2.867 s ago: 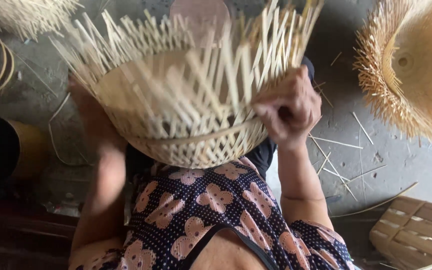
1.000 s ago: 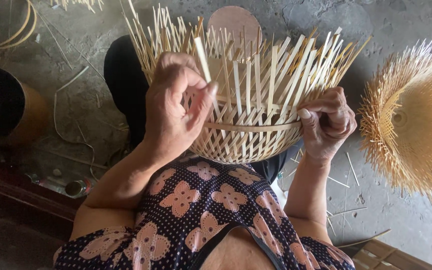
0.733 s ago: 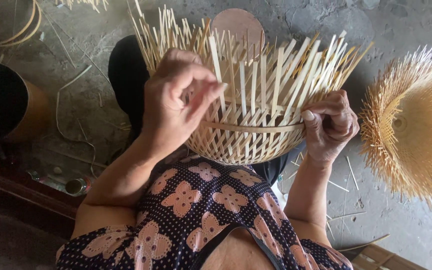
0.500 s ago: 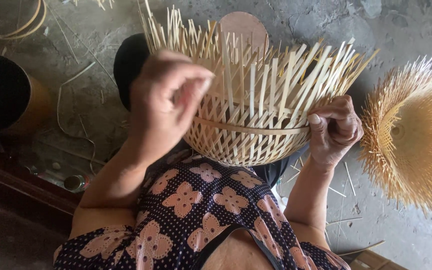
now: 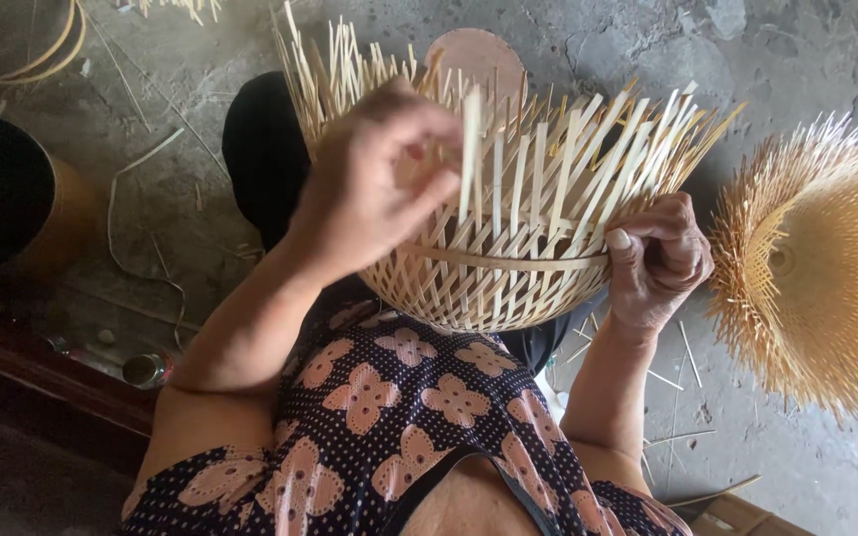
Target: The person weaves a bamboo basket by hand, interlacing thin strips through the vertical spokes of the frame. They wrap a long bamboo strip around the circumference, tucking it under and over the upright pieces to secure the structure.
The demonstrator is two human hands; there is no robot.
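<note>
A half-woven bamboo basket (image 5: 489, 268) rests on my lap, its loose pale strips fanning upward. My left hand (image 5: 374, 189) is raised at the basket's left rim, fingers pinched around one upright bamboo strip (image 5: 470, 149). At the right rim my right hand (image 5: 652, 260) grips the basket's side where a horizontal band runs around it, thumb pressed on the weave.
Another unfinished bamboo basket (image 5: 821, 268) lies on the concrete floor at right. A dark round container (image 5: 7, 194) stands at left. Loose bamboo slivers (image 5: 672, 382) scatter on the floor. A round pinkish disc (image 5: 479, 60) shows behind the basket.
My left hand came out from behind the basket, rose at its left rim and closed its fingers on an upright strip. The right hand keeps its hold on the right side.
</note>
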